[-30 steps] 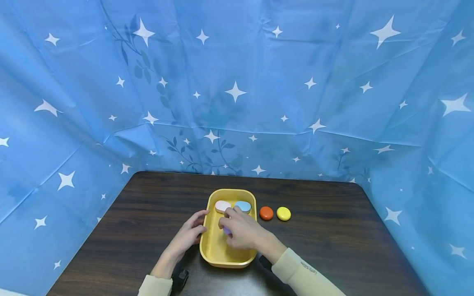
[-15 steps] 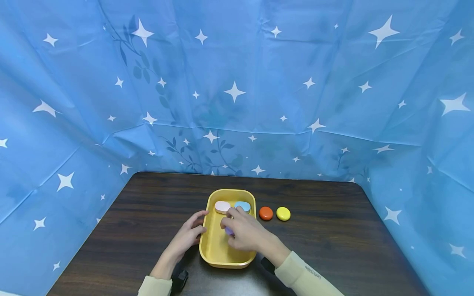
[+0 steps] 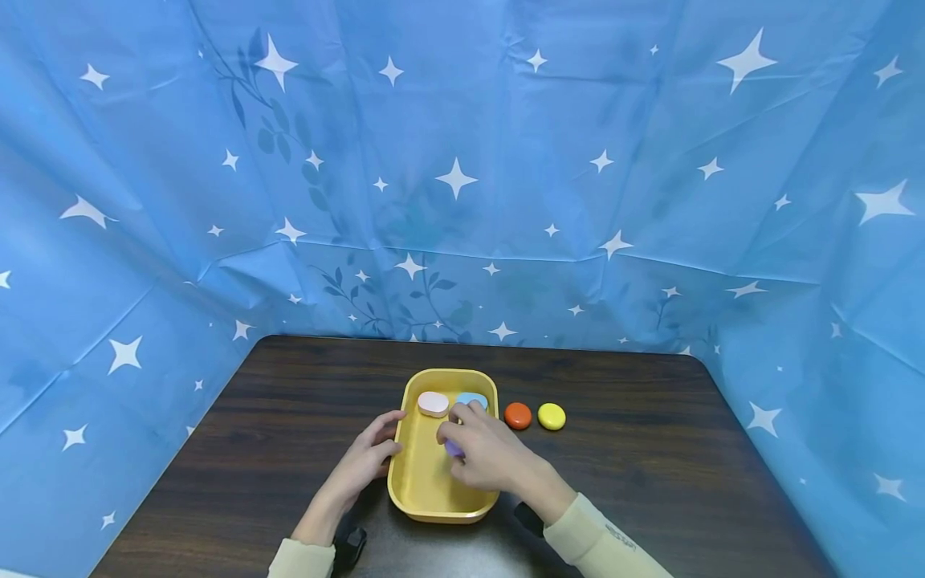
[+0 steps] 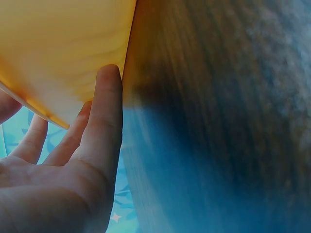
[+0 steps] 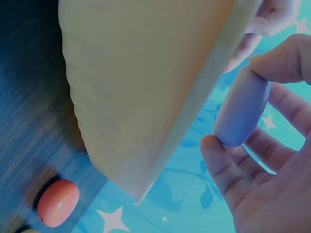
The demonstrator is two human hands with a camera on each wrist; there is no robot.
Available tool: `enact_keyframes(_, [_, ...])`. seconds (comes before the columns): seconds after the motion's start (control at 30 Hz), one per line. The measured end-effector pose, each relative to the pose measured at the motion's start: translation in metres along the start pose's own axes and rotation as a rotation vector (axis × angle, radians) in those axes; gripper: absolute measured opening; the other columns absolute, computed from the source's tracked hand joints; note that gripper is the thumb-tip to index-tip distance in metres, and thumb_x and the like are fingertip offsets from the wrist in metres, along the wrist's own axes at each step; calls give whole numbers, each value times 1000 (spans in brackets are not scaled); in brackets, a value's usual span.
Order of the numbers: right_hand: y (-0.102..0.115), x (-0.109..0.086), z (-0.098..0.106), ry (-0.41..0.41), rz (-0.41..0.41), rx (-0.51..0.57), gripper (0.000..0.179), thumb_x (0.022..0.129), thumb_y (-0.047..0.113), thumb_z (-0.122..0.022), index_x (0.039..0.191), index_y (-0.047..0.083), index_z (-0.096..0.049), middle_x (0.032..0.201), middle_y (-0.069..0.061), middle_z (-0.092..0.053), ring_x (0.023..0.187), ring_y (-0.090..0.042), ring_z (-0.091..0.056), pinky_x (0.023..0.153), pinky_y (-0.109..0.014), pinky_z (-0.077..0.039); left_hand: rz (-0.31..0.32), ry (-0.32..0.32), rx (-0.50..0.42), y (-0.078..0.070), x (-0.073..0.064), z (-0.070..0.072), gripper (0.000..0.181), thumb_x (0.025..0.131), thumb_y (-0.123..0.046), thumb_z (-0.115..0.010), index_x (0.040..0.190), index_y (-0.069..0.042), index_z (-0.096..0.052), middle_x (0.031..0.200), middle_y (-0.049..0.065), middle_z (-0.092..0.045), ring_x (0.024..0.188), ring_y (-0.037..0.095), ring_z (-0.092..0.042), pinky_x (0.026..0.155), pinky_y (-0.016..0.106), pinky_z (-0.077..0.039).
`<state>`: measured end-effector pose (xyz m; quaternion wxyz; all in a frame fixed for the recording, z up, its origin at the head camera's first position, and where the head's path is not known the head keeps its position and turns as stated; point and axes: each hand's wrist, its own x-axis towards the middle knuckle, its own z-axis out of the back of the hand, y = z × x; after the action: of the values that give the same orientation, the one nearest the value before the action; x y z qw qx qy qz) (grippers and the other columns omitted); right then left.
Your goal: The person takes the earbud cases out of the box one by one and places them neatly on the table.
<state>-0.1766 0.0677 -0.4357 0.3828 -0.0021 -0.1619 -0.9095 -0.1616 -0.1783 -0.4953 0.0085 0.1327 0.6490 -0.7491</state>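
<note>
A purple pill-shaped piece [image 5: 243,107] is pinched on end between the thumb and fingers of my right hand [image 3: 487,453], above the yellow tray [image 3: 444,514]. In the right wrist view the fingertips sit at the piece's two ends. My left hand [image 3: 364,457] rests against the tray's left side, its fingers [image 4: 108,92] extended along the outer wall in the left wrist view. At the tray's far end lie a pink oval piece [image 3: 433,403] and a light blue oval piece [image 3: 471,398], the blue one partly hidden by my right hand.
Right of the tray, a round red-orange piece [image 3: 517,416] and a round yellow piece [image 3: 552,417] lie side by side on the dark wooden table [image 3: 650,466]. A blue curtain with white stars [image 3: 462,120] surrounds the table's far side and flanks.
My right hand has shifted slightly to the right with the purple piece, covering more of the light blue piece. The left hand stays against the tray.
</note>
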Motion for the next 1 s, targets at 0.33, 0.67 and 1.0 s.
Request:
enact_keyframes(0.33, [-3,-6,6,-45,-9,7,23,84,15,-71,106,22,-69,110,3,-52,98,-16,-43,73,-25,-45,4,-4,-2,0,-1,0,53,99,-10,-53,151,-11,-43,148,25,-46,120,34,-59,92,51,-54])
enact_keyframes(0.67, [-10,-13,7,-73,-37,42,23,84,14,-73,105,21,-68,112,2,-54,101,-18,-45,76,-29,-49,0,-16,-4,-2,-3,-1,53,99,-9,-54,151,-10,-44,146,25,-48,120,35,-60,92,52,-54])
enact_keyframes(1.0, [-17,-20,9,-96,-65,80,25,83,12,-72,106,22,-68,111,3,-52,100,-18,-43,74,-30,-48,7,3,-2,0,1,0,55,99,-11,-53,153,-10,-41,145,23,-48,118,33,-61,91,50,-55])
